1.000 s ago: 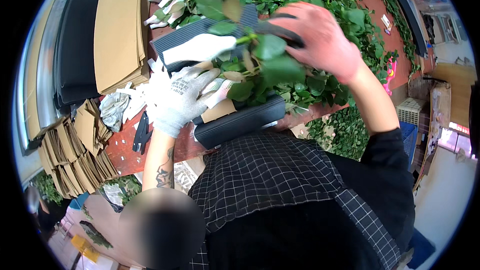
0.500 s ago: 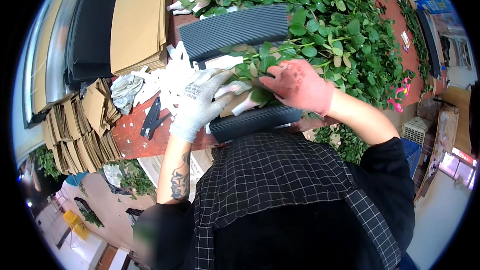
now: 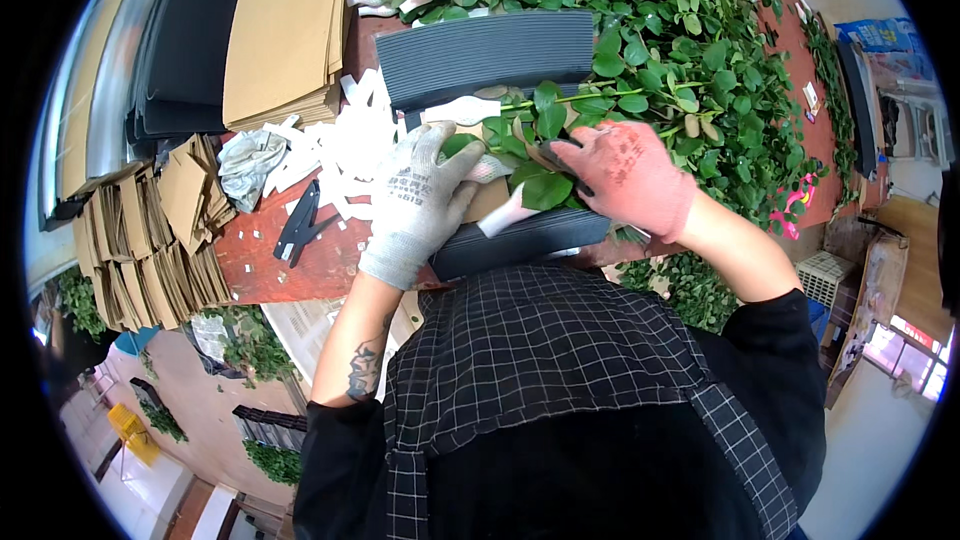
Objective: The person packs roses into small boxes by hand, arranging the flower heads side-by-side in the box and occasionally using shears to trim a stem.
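My left hand (image 3: 412,195), in a pale grey glove, has its fingers and thumb around a rosebud in a white net sleeve (image 3: 487,169). My right hand (image 3: 635,178), in a pinkish-red glove, is curled over leafy rose stems (image 3: 563,152); its fingertips are partly hidden by leaves. Another sleeved bud (image 3: 463,110) lies just beyond, and a third sleeved bud (image 3: 508,210) points toward me. These roses rest on brown cardboard between raised sides of a black corrugated sheet (image 3: 485,58).
A black stapler (image 3: 299,224) lies at left beside white paper strips (image 3: 355,140) and a crumpled bag (image 3: 250,168). Cardboard sheets (image 3: 285,30) and folded cardboard pieces (image 3: 150,250) are stacked farther left. Leafy rose stems (image 3: 690,30) cover the table's far and right side.
The view has shifted, so the table and both hands appear slightly farther right. My hands keep nearly the same places on the roses.
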Demonstrator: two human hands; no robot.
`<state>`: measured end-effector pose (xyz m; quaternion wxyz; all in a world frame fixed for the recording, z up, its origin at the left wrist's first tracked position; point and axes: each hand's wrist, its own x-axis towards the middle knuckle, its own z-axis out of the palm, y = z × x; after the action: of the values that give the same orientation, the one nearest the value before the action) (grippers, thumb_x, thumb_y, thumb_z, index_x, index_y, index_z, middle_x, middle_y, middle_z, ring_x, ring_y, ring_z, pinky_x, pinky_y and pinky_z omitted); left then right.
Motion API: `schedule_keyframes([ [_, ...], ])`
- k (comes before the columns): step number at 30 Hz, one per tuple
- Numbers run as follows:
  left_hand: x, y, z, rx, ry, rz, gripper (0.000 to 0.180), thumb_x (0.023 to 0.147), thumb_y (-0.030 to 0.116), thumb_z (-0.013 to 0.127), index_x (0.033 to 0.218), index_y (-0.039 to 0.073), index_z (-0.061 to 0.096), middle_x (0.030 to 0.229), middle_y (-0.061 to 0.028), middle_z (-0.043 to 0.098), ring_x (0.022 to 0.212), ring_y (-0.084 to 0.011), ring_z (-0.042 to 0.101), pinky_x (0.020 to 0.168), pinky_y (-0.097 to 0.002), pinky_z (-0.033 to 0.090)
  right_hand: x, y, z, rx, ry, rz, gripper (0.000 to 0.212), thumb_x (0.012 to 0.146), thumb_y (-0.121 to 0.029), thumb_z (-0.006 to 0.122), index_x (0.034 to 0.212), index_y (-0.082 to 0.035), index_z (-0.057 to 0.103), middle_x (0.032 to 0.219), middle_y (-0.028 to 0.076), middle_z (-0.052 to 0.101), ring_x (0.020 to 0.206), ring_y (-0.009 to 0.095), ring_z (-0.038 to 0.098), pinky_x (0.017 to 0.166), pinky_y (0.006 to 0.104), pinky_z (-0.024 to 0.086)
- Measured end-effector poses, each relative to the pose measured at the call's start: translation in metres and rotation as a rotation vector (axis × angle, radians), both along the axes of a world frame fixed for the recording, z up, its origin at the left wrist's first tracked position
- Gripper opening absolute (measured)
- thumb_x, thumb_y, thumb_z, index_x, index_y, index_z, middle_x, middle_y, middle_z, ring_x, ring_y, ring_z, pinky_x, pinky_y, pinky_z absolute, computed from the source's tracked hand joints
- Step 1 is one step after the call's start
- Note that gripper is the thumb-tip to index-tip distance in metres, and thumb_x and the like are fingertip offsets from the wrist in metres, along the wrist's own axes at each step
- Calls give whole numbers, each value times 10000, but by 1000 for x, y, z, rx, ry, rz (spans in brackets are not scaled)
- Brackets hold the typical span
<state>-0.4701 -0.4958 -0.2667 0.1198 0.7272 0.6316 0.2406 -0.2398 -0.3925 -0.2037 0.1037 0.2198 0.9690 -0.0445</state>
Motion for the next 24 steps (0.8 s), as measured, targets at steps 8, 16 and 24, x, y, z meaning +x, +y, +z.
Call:
schedule_keyframes([
  [8, 8, -13, -7, -156, -319, -62, 411, 755, 131, 707, 1159, 103, 640, 1199, -150, 591, 1097, -340, 559, 939, -431, 454, -5, 19, 29, 90, 354, 31, 412, 757, -210, 680, 1146, -109, 590, 935, 89, 629, 890, 267, 635, 753, 398, 502],
  [16, -23, -27, 17, -149, -216, -10, 408, 788, 134, 649, 1182, 35, 616, 1145, -162, 625, 1057, -344, 586, 927, -411, 451, -28, 32, -25, -9, 193, -20, 212, 788, -218, 630, 973, -119, 602, 817, 79, 618, 792, 271, 644, 667, 394, 510],
  [24, -18, -21, 0, -231, -287, 173, 396, 762, 132, 695, 1142, 40, 638, 1044, -139, 655, 899, -288, 644, 799, -370, 504, -37, 15, -24, 183, 220, -2, 203, 829, -193, 588, 1015, -120, 621, 935, 88, 615, 835, 231, 646, 723, 357, 513],
])
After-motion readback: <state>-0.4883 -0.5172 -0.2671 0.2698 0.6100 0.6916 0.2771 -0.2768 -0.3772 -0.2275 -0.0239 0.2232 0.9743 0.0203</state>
